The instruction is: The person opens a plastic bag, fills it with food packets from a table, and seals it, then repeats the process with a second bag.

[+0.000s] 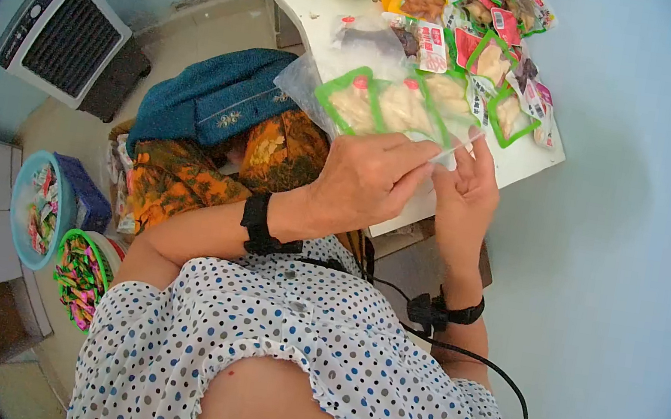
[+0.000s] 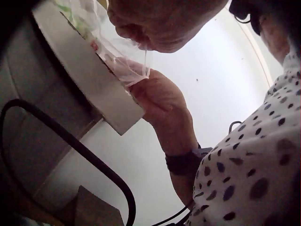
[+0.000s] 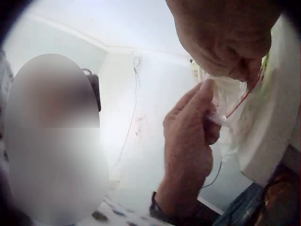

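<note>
A clear plastic bag [image 1: 299,87] lies at the table's near edge, with pale food packs [image 1: 404,107] in green-edged wrappers showing in and beneath it. My left hand [image 1: 374,174] pinches the bag's mouth between thumb and fingers. Close beside it, my right hand [image 1: 468,193] holds the other end of the same edge, its fingers pointing up. In the left wrist view the bag's film [image 2: 134,70] stretches between both hands. A thin red line [image 3: 244,99] runs along the bag in the right wrist view, between the left hand [image 3: 188,134] and the right hand [image 3: 225,40].
More sealed food packs [image 1: 502,22] are heaped at the back of the white table [image 1: 310,2]. Blue and orange patterned cloth [image 1: 214,96] lies left of it. On the floor stand an air cooler [image 1: 67,31] and baskets [image 1: 70,200] of small wrapped items. A wall [image 1: 624,253] borders the right.
</note>
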A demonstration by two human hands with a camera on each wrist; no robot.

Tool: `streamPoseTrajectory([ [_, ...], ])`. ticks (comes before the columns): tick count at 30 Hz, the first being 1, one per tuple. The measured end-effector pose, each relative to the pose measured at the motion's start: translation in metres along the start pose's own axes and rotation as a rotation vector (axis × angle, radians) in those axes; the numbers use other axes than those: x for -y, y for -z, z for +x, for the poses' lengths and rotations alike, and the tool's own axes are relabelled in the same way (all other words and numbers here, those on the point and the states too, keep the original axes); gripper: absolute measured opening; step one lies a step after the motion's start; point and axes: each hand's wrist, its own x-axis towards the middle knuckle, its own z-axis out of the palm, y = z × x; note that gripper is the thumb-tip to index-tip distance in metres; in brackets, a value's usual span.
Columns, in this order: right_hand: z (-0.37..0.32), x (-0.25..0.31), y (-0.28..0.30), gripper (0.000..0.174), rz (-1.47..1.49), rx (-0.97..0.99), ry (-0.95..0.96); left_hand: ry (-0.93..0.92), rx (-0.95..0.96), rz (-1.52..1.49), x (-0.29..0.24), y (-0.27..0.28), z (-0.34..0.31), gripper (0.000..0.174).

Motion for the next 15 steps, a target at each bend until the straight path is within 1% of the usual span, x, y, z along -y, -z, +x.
streamPoseTrajectory([
  [2, -0.002, -0.006, -0.002, 0.054, -0.095, -0.067, 0.007, 0.002, 0.005, -0.011, 0.0, -0.001, -0.001, 0.02],
  [5, 0.004, -0.015, -0.001, 0.04, -0.236, -0.151, 0.013, -0.018, 0.015, -0.015, 0.003, -0.003, -0.002, 0.02],
  [8, 0.016, -0.031, 0.004, 0.029, -0.451, -0.136, 0.341, -0.019, 0.064, -0.024, -0.001, 0.0, -0.001, 0.02],
  [9, 0.018, -0.033, 0.004, 0.028, -0.537, -0.147, 0.38, -0.013, 0.087, -0.029, -0.002, 0.001, 0.0, 0.021],
  [11, 0.017, -0.019, -0.007, 0.025, -0.712, -0.172, 0.453, -0.038, 0.06, -0.033, -0.001, -0.001, 0.001, 0.021],
  [15, 0.013, -0.009, -0.016, 0.023, -0.773, -0.158, 0.583, -0.042, 0.051, -0.025, 0.0, 0.001, 0.003, 0.021],
])
